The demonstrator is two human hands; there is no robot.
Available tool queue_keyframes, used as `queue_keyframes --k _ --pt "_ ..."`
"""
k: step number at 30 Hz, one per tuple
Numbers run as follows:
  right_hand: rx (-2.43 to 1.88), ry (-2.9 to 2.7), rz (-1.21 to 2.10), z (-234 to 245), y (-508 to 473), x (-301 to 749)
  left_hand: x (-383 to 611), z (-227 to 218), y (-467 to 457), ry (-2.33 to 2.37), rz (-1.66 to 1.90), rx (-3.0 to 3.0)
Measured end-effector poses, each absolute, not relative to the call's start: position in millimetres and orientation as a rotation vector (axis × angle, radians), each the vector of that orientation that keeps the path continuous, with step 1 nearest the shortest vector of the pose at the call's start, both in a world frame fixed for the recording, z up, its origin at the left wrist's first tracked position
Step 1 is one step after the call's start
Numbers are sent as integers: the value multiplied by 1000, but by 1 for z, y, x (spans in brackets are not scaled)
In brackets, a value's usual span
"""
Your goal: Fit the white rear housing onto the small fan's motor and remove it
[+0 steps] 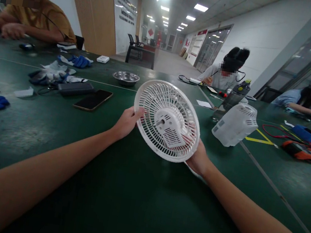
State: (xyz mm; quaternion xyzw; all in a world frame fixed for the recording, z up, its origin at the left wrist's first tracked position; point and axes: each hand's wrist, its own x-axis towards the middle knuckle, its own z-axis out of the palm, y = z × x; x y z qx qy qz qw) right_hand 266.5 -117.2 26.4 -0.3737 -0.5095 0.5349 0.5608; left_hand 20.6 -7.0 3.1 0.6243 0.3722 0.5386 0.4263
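left hand (127,121): arm outstretched, grip closed on fan grille (166,120) rim at 9 o'clock | right hand (199,160): grip holding rim at 4 o'clock | grille tilted, lifted above green worktop (118,190)

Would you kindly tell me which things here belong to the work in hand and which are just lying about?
In hand:
- white fan grille, held by left hand and right hand
- white fan body, close by

Lying about:
- phone
- steel bowl
- blue gloves
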Motion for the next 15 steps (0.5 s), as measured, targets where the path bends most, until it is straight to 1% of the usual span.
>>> queue_keyframes --k 3,6,10,15 --pt "-926 -1268 1045 29 -113 279 18 -4 3 872 1306 1374" --pt "-974 -1351 938 30 -111 291 13 -6 8 782 1203 1220" --pt "-1017 -1539 752 27 -108 299 10 3 2 670 1043 1031" --pt "-1114 -1856 458 17 -102 303 11 18 -7 709 907 862"
